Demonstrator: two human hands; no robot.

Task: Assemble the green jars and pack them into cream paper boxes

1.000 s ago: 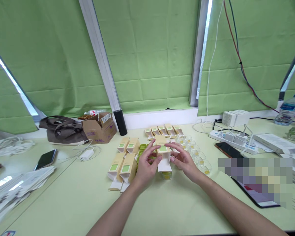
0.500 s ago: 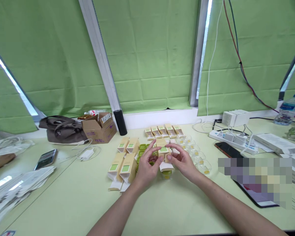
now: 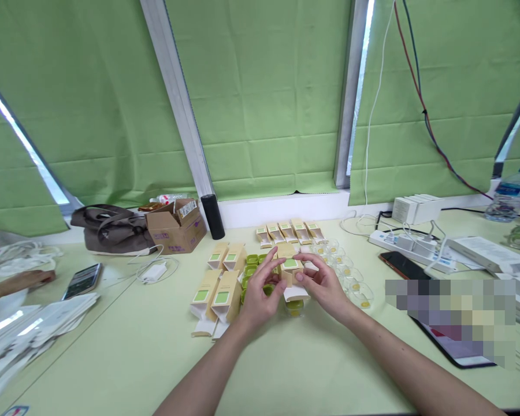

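1. Broadly, the pale green table (image 3: 134,358) spans the view beneath my hands.
2. My left hand (image 3: 260,297), thumb and fingers curved, grips the box's left side; my right hand (image 3: 327,289) pinches its right side. Neither is clearly nearer.
3. Between them: a cream cardboard box (image 3: 290,279) with a green label, long axis running away from me.
4. Its white flap (image 3: 295,294) hangs towards me, above a green-and-clear plastic cup (image 3: 294,307).

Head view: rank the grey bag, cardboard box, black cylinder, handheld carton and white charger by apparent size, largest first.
1. Grey bag
2. Cardboard box
3. Black cylinder and handheld carton: too alike to rank, fingers partly covering the carton
4. White charger
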